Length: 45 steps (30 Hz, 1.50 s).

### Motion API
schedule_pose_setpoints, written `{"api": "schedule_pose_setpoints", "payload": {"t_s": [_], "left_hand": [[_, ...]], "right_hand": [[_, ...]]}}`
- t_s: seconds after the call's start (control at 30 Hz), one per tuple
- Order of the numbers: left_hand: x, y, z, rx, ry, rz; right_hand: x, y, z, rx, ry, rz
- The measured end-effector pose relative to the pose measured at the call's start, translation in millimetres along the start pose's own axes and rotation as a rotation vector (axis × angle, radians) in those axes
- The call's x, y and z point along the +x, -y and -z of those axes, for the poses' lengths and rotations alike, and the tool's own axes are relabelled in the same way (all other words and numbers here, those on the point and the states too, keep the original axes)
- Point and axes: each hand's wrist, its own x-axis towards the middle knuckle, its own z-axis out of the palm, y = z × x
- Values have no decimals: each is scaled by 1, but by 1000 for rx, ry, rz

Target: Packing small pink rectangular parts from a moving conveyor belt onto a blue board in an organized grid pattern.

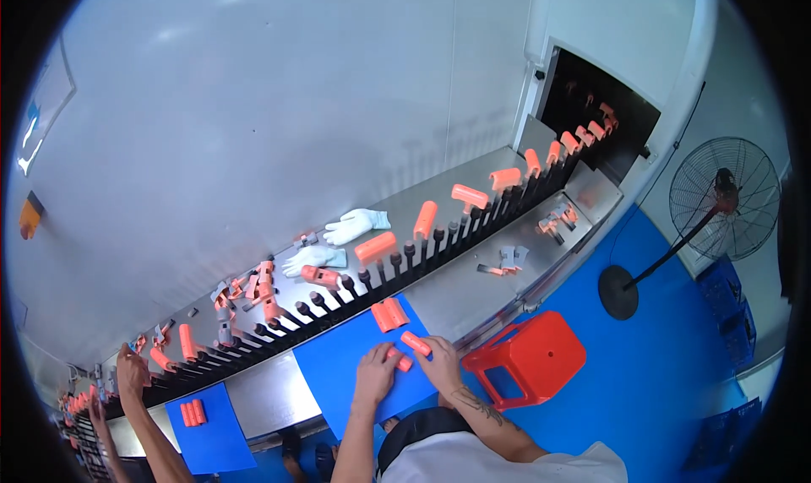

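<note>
Two hands at a blue mat beside a peg conveyor carrying orange parts.

Left hand (374,371) rests on the blue mat (338,373), fingers curled loosely over a small orange piece (404,363); whether they actually grip it cannot be told. Right hand (439,360) is closed around one end of an orange cylinder (416,343), just above the mat. Two more orange cylinders (389,314) lie side by side near the mat's far edge. A second blue mat (221,441) sits further left. A red stool (528,356) stands right.
</note>
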Motion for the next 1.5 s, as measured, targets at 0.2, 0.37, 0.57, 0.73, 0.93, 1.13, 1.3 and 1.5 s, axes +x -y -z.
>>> {"api": "schedule_pose_setpoints", "payload": {"t_s": [0.2,0.37,0.57,0.73,0.93,1.13,1.3,1.5], "left_hand": [[-5,33,11,-52,-66,253],[-27,24,0,-195,-264,496],[1,36,-15,-306,-311,463],[21,20,-21,-397,-254,573],[11,6,-19,-387,-457,603],[48,-56,42,-502,-418,417],[164,-89,123,102,-429,-89],[193,-39,138,329,-35,244]], "right_hand": [[-12,19,-32,27,206,155],[-19,16,-43,-45,242,282],[28,17,-51,-305,235,468],[46,5,-47,-444,225,498],[44,12,-13,-158,84,294],[113,23,67,230,-218,109],[216,17,94,112,-460,57],[224,61,88,-66,7,171]]}}
